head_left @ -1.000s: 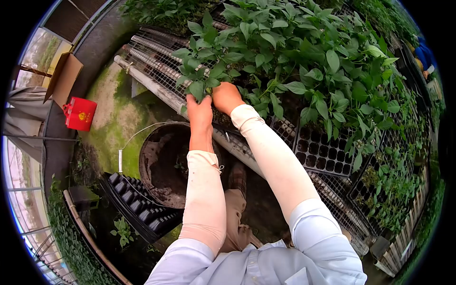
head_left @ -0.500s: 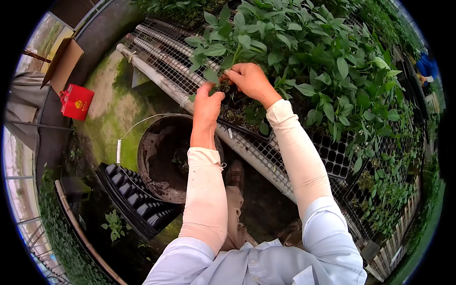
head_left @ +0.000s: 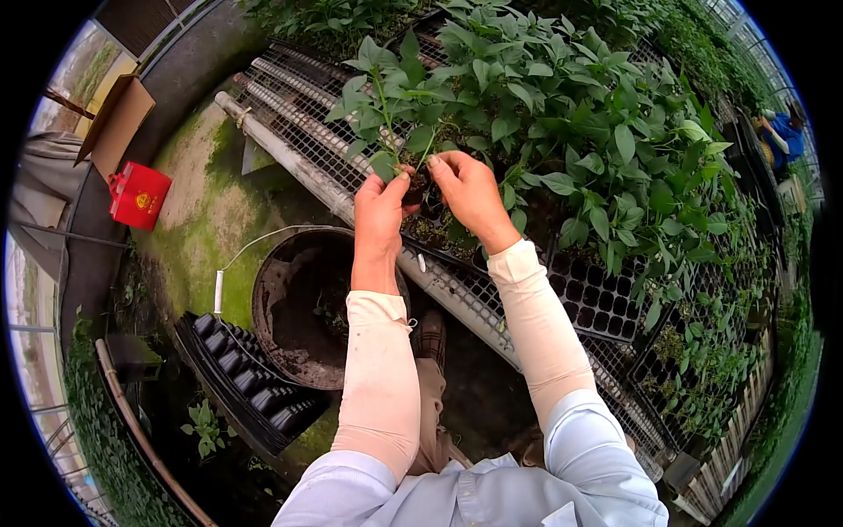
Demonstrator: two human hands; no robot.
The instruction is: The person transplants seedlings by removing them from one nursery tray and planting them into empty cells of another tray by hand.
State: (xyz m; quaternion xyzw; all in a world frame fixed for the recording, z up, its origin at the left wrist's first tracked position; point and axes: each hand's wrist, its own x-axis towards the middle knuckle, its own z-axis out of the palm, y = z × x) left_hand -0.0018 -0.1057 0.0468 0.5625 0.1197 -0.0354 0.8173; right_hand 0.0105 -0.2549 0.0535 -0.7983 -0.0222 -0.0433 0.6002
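Note:
At the edge of the mesh bench, my left hand (head_left: 379, 215) is closed, thumb and fingers pinching the base of a leafy green seedling (head_left: 385, 107) that stands upright above it. Just to its right, my right hand (head_left: 474, 195) is also closed, its fingertips on a thin green stem (head_left: 427, 145) that leans up to the right. Whether both stems belong to one plant I cannot tell. Dark soil shows between the hands. Beneath them lies a black seedling tray (head_left: 430, 233), partly covered by my hands and leaves.
A soil-stained bucket (head_left: 263, 303) stands below my left forearm, beside stacked black trays (head_left: 241, 373). Dense seedlings (head_left: 580, 114) cover the mesh bench (head_left: 299, 119). A cell tray (head_left: 597, 299) lies right. A red box (head_left: 140, 193) sits left; a person in blue (head_left: 783, 136) is far right.
My hands have shifted slightly down and drawn level. The seedling in my left hand now stands apart from the foliage, further left. The far person has moved a little.

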